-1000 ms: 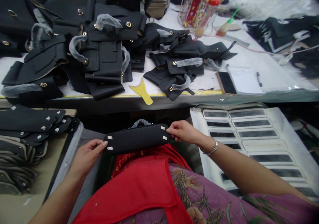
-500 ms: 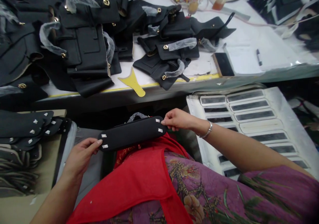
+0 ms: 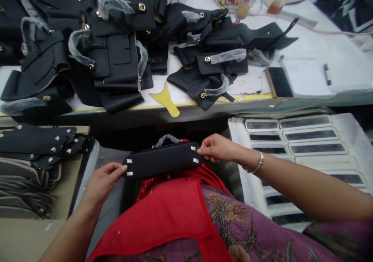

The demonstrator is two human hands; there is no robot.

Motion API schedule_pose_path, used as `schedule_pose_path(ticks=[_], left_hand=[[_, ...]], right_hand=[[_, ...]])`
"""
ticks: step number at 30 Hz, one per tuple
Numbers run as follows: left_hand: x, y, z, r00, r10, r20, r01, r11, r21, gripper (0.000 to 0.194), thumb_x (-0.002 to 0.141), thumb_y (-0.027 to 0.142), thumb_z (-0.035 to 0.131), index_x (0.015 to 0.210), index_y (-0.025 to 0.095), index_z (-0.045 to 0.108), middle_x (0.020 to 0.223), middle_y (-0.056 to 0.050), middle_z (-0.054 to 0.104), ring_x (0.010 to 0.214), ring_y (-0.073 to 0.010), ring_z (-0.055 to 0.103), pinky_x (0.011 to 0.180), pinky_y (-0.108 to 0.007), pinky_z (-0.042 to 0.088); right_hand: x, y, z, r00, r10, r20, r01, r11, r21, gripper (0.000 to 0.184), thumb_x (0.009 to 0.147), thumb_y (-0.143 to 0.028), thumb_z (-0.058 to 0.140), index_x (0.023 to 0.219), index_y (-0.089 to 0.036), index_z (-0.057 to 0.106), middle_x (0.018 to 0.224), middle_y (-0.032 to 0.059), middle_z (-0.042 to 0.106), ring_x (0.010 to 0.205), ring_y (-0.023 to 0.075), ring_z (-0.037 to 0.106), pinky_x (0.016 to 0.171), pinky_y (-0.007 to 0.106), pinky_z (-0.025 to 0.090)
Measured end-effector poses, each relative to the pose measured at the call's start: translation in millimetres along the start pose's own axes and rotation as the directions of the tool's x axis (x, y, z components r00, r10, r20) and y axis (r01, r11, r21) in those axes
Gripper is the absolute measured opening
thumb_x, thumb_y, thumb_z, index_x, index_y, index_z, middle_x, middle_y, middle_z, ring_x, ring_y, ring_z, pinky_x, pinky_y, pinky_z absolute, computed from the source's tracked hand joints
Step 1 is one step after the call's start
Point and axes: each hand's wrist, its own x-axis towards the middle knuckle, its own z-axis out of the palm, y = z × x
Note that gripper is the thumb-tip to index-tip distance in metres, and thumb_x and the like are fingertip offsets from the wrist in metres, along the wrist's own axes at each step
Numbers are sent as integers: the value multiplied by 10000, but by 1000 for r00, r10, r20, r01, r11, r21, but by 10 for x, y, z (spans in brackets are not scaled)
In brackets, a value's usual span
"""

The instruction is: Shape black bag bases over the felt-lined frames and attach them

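Spanning the near middle of the scene, a long black panel with rounded corners and a smooth, leather-like face (image 3: 163,161) is held by its ends above a red cloth apron (image 3: 157,223). The left end is pinched in the narrow grip of the left hand (image 3: 106,176), with the thumb laid on the edge; the right end is pinched in the equally narrow grip of the right hand (image 3: 215,147). Pairs of small white tabs (image 3: 193,148) are shown near both ends. Just beyond the panel's far edge, a curved handle wrapped in clear plastic (image 3: 167,138) is seen; whether the panel touches what bears that handle cannot be told.

The step in hand is judged to be the two-handed positioning of the panel. For the next move, even control of both ends seems to be called for, so that the panel is not twisted.

To the left, similar black panels (image 3: 37,139) are stacked on a tan board (image 3: 17,234). To the right, black strips (image 3: 310,135) are set out on a white board (image 3: 354,137). On the far white surface (image 3: 344,56), black bags (image 3: 122,60) are heaped beside a flat yellow cut-out piece (image 3: 166,100).
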Motion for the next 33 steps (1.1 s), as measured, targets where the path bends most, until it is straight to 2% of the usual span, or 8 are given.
schedule_pose_path(ticks=[3, 6, 10, 14, 18, 21, 29, 33], left_hand=[[-23, 54, -2, 1000, -12, -1, 13, 1000, 23, 306, 631, 448, 718, 659, 157, 629, 570, 22, 536, 535, -100, 440, 513, -212, 339], [-37, 77, -14, 998, -40, 46, 42, 998, -45, 303, 643, 439, 703, 636, 150, 612, 545, 29, 520, 521, -92, 429, 507, -212, 316], [37, 13, -68, 994, -72, 84, 86, 980, -178, 290, 644, 409, 704, 635, 146, 583, 539, 41, 506, 507, -75, 413, 503, -205, 296], [62, -25, -103, 992, -76, 96, 93, 977, -189, 279, 643, 399, 699, 653, 140, 596, 545, 31, 522, 504, -77, 424, 492, -207, 287], [22, 16, -99, 994, -62, 90, 75, 985, -156, 279, 658, 411, 681, 650, 145, 595, 520, 33, 512, 469, -74, 400, 456, -209, 264], [-7, 40, -91, 999, -15, 52, 22, 989, -149, 279, 680, 420, 664, 652, 150, 598, 546, 23, 537, 489, -83, 434, 461, -207, 302], [-62, -13, -55, 1000, 22, -1, -22, 974, -226, 282, 717, 426, 647, 691, 148, 605, 584, 10, 564, 526, -94, 465, 505, -212, 370], [-70, -23, -48, 999, 43, -10, -45, 972, -231, 279, 722, 424, 643, 694, 150, 602, 610, 9, 567, 553, -100, 476, 534, -218, 386]], right_hand=[[5, -47, 8, 999, 46, 7, -45, 998, -31, 268, 729, -370, 651, 611, -155, 545, 493, -16, 554, 378, 66, 470, 348, 169, 311], [-5, -97, 20, 995, 97, 1, -97, 993, -66, 350, 672, -467, 672, 594, -161, 521, 481, -13, 539, 367, 71, 454, 350, 178, 285], [54, -100, 7, 992, 116, 55, -114, 993, -32, 427, 640, -577, 641, 578, -177, 506, 491, -5, 507, 387, 68, 411, 395, 205, 292], [91, -84, 2, 987, 139, 80, -137, 990, -32, 456, 644, -630, 613, 575, -190, 515, 510, 4, 468, 427, 88, 403, 424, 235, 279], [84, -104, 21, 985, 151, 84, -150, 989, -21, 453, 672, -629, 598, 576, -197, 501, 519, -3, 432, 446, 93, 379, 442, 247, 253], [93, -99, 33, 988, 132, 76, -129, 991, -43, 434, 714, -609, 575, 582, -202, 507, 539, 6, 434, 462, 101, 383, 456, 256, 266], [127, 27, 15, 990, 116, 82, -112, 993, -48, 404, 785, -565, 533, 597, -208, 519, 579, 30, 453, 499, 120, 400, 494, 280, 301], [118, 30, 12, 989, 127, 75, -123, 991, -58, 415, 778, -583, 536, 600, -207, 527, 570, 27, 458, 498, 118, 398, 499, 278, 300]])
